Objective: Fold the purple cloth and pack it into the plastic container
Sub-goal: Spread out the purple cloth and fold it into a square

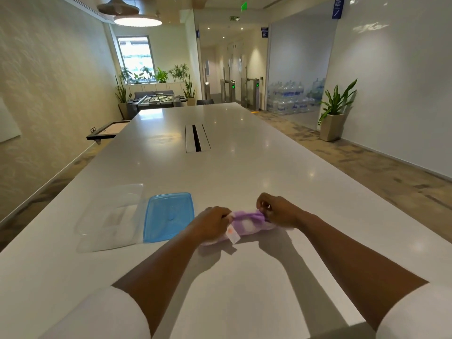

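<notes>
The purple cloth (247,222), purple and white with a white tag at its near left corner, lies bunched into a narrow strip on the white table (244,167). My left hand (211,222) grips its left end and my right hand (276,209) pinches its right end from above. The clear plastic container (110,216) stands open to the left of the cloth. Its blue lid (168,216) lies flat between the container and my left hand.
A cable slot (197,138) is set into the table's middle, farther away. The table's left edge runs just beyond the container. A potted plant (335,113) stands on the floor at the right, by a white wall.
</notes>
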